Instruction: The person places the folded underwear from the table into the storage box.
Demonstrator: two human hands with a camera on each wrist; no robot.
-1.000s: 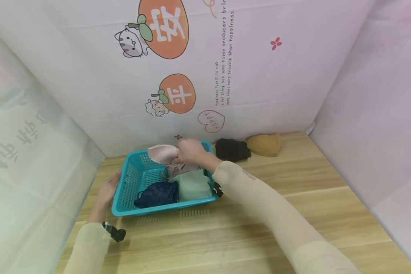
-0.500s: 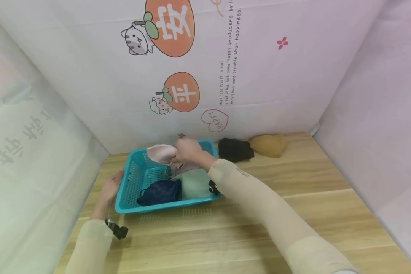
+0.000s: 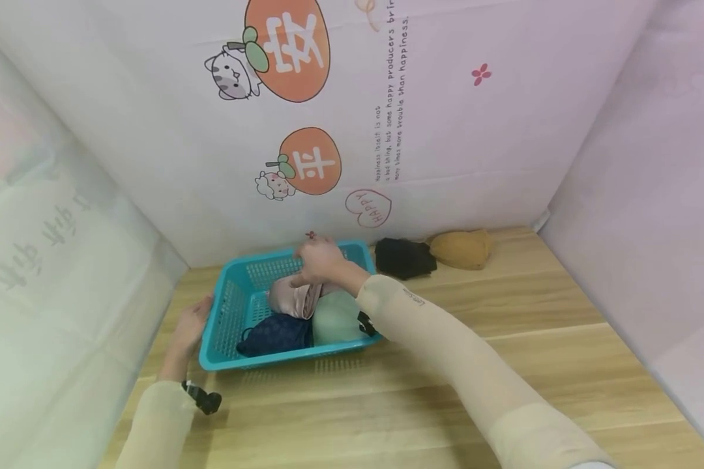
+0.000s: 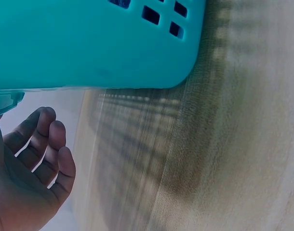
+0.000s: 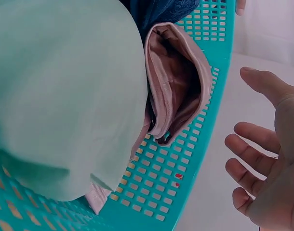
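A pink satin folded bra point(image 3: 293, 299) lies in the teal plastic basket point(image 3: 287, 355), its cups nested and facing up in the right wrist view. My right hand point(image 3: 322, 262) hovers over the basket's back rim, fingers spread and holding nothing. In the right wrist view, this hand point(image 5: 277, 159) is apart from the bra. A navy bra point(image 3: 277, 335) and a mint-green bra point(image 3: 337, 316) lie in front of the pink one. My left hand point(image 3: 189, 326) is at the basket's left side. Its fingers point(image 4: 54, 149) curve loosely below the rim in the left wrist view.
A black folded bra point(image 3: 405, 257) and a mustard one point(image 3: 461, 249) lie right of the basket, against the back wall. The wooden table point(image 3: 504, 326) extends to the right and front. Printed cloth walls point(image 3: 446, 143) enclose the back and sides.
My right hand has let go of the pink bra, which now lies lower in the basket, and its fingers have spread. The left hand stays beside the basket.
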